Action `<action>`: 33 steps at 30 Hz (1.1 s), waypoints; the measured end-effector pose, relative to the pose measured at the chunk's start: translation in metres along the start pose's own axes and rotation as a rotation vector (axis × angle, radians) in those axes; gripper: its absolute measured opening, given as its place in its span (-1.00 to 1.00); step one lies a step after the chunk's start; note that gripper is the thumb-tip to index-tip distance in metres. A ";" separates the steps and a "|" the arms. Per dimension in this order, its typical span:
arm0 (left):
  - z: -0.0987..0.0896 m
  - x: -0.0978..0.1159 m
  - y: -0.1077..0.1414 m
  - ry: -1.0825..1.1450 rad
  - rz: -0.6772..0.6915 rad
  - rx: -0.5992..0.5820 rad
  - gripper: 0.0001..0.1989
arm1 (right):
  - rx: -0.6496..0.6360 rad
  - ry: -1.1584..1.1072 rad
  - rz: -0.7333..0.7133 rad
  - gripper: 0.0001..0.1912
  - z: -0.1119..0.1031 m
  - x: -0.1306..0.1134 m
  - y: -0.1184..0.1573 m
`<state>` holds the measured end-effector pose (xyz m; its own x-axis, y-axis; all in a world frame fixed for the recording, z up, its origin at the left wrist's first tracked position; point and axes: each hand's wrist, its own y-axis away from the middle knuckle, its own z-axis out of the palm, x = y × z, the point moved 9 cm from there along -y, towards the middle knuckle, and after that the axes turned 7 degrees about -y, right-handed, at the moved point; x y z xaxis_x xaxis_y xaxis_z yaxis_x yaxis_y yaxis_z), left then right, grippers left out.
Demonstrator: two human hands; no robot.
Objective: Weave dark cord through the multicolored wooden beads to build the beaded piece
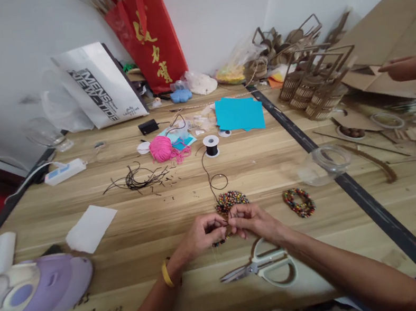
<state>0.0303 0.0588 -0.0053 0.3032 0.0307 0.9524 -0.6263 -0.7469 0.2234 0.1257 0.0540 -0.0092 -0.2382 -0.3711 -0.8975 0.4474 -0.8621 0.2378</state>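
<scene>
My left hand [210, 230] and my right hand [252, 221] meet at the middle of the table, both closed in a pinch on thin black cord [213, 189]. The cord runs back with a loop in it to a white spool [212, 146]. Just beyond my fingertips lies a heap of multicoloured beads [233, 199], partly hidden by my hands; a few more beads show below them. White-handled scissors [265, 264] lie under my right wrist, blades pointing left. Right of my hands is a coiled bead string [299, 202].
Cut black cord pieces [135, 180], pink yarn [161, 148] and blue sheets [240, 113] lie farther back. A clear jar [326, 163] stands right, near small brown baskets [312, 86]. Another person's hand [410, 68] reaches in at far right. A purple-and-white device [47, 291] sits left.
</scene>
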 end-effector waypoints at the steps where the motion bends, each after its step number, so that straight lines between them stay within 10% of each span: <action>1: 0.000 0.000 0.000 0.002 -0.009 -0.004 -0.69 | 0.005 -0.004 0.002 -0.63 -0.001 0.000 0.000; 33: -0.016 -0.003 -0.002 0.088 0.024 0.088 -0.66 | -0.052 -0.169 0.036 -0.69 0.003 0.009 -0.001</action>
<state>0.0189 0.0710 -0.0056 0.2227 0.0676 0.9725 -0.5656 -0.8036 0.1853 0.1204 0.0510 -0.0162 -0.3611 -0.4576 -0.8125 0.5008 -0.8302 0.2450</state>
